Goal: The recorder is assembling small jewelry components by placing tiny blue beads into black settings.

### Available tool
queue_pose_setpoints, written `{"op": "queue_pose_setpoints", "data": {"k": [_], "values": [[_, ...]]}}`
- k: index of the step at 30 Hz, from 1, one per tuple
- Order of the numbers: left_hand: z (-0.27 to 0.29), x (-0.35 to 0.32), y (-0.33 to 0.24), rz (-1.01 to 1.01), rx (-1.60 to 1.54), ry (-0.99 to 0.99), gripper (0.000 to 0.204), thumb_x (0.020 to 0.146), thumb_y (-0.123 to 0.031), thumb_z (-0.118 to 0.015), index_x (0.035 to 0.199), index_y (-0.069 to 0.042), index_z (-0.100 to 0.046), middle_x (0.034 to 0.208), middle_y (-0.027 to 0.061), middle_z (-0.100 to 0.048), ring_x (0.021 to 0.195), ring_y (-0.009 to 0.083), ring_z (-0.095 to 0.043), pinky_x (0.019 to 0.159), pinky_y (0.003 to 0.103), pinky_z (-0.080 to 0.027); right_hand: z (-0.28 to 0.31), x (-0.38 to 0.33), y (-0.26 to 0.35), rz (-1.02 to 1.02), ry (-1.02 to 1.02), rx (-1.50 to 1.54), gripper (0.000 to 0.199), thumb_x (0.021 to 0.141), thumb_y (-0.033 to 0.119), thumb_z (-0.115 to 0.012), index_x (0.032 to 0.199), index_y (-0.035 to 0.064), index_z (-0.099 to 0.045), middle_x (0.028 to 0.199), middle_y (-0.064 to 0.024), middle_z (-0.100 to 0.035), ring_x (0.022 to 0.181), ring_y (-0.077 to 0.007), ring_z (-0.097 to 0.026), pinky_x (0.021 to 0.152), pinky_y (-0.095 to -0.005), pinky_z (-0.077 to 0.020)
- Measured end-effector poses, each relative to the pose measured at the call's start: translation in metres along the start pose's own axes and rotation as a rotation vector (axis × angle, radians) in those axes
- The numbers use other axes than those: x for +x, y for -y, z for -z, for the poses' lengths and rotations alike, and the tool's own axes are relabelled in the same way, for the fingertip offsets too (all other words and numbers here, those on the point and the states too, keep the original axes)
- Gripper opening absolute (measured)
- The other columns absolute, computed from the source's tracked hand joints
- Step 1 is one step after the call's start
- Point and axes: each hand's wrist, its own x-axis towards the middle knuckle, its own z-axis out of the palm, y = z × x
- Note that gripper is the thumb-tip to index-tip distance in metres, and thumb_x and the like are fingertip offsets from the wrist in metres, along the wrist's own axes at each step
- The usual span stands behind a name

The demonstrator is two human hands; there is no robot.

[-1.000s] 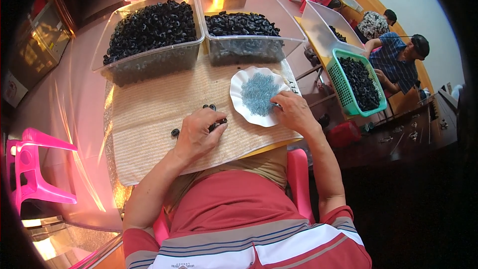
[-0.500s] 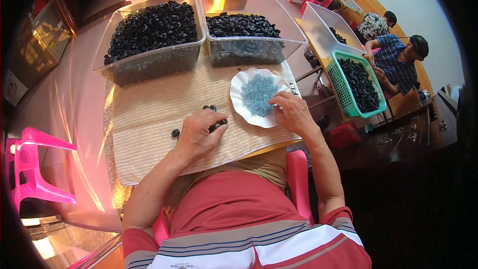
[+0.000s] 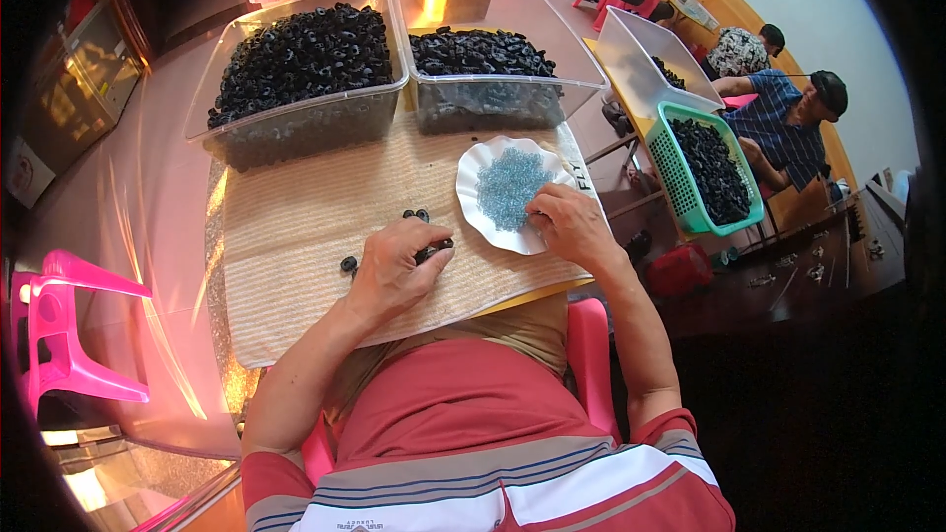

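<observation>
A white plate (image 3: pixel 471 209) with a wavy rim holds a heap of small clear-blue beads (image 3: pixel 512 182). My right hand (image 3: pixel 574 227) reaches over its near right edge, fingertips drawn together at the beads; whatever they pinch is hidden. On the striped cloth, my left hand (image 3: pixel 399 264) is closed round a small black ring-shaped part (image 3: pixel 434 251), which peeks out beside the thumb and forefinger. More loose black parts (image 3: pixel 418 215) lie just beyond the left hand, and another black part (image 3: pixel 349 264) rests to its left.
Two clear plastic bins, left (image 3: pixel 296 103) and right (image 3: pixel 493 99), full of black parts, stand at the table's far side. At the right are a green basket (image 3: pixel 675 177) of black parts and a seated co-worker (image 3: pixel 783 128). A pink stool (image 3: pixel 69 335) stands left.
My right hand has shifted slightly left, further over the beads. My left hand keeps its hold almost unmoved. The co-worker's arm at the right has moved.
</observation>
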Motion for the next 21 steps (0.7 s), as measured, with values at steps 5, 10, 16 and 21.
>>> {"op": "queue_pose_setpoints", "data": {"k": [5,10,16,21], "values": [[-0.003,-0.001,0.002,0.047,-0.044,-0.003,0.02,0.083,-0.01,-0.075,0.101,0.001,-0.072,0.087,0.0166,-0.069,0.081,0.0331,-0.068,0.07,0.04,-0.052,-0.002,-0.002,-0.001,0.05,-0.085,0.084,0.011,0.083,0.004,-0.068,0.094,0.003,-0.069,0.092,-0.012,-0.066,0.089,-0.0325,-0.067,0.079,-0.0419,-0.0535],[-0.001,0.0,-0.003,0.085,-0.06,0.014,0.022,0.085,-0.01,-0.075,0.103,0.001,-0.072,0.086,0.0167,-0.069,0.08,0.0308,-0.07,0.07,0.037,-0.054,-0.002,-0.001,0.001,0.052,-0.16,0.134,0.007,0.09,0.006,-0.068,0.094,0.0008,-0.067,0.092,-0.0139,-0.067,0.086,-0.0344,-0.067,0.076,-0.0426,-0.053],[0.001,0.0,-0.009,0.165,-0.147,-0.012,0.02,0.087,-0.006,-0.073,0.105,0.002,-0.072,0.09,0.0159,-0.07,0.081,0.0253,-0.071,0.072,0.033,-0.055,-0.002,0.001,0.002,0.049,-0.222,0.181,0.01,0.09,0.006,-0.069,0.097,0.0005,-0.065,0.088,-0.0162,-0.066,0.084,-0.0359,-0.067,0.074,-0.0437,-0.052],[-0.005,-0.002,-0.004,0.246,-0.309,-0.05,0.021,0.087,-0.004,-0.073,0.107,0.002,-0.072,0.093,0.0117,-0.071,0.082,0.0174,-0.069,0.073,0.03,-0.054,-0.005,0.002,0.001,0.027,-0.277,0.254,0.011,0.089,0.003,-0.069,0.099,-0.0003,-0.067,0.089,-0.0169,-0.066,0.084,-0.036,-0.067,0.073,-0.0418,-0.0528]]}}
